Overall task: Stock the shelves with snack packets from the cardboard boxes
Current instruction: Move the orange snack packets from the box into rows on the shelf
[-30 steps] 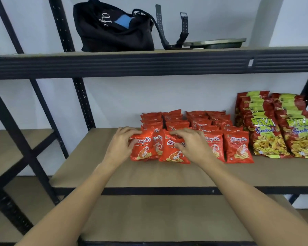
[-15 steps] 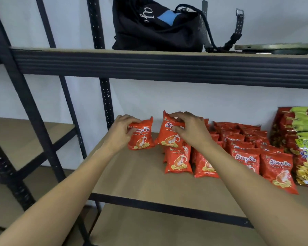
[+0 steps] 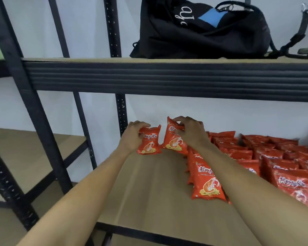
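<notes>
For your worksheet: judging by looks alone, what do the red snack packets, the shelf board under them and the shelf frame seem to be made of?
Red snack packets: seemingly thin glossy plastic film; it creases and catches light.
Shelf board: apparently matt brown fibreboard or similar; flat, grainless.
Shelf frame: probably black-painted metal; ribbed beam, perforated uprights.

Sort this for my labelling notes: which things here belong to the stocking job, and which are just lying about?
Job: left hand and right hand, each gripping a red prawn-cracker packet; red packet rows; brown board shelf.
Lying about: black fabric bag, upper shelf.
</notes>
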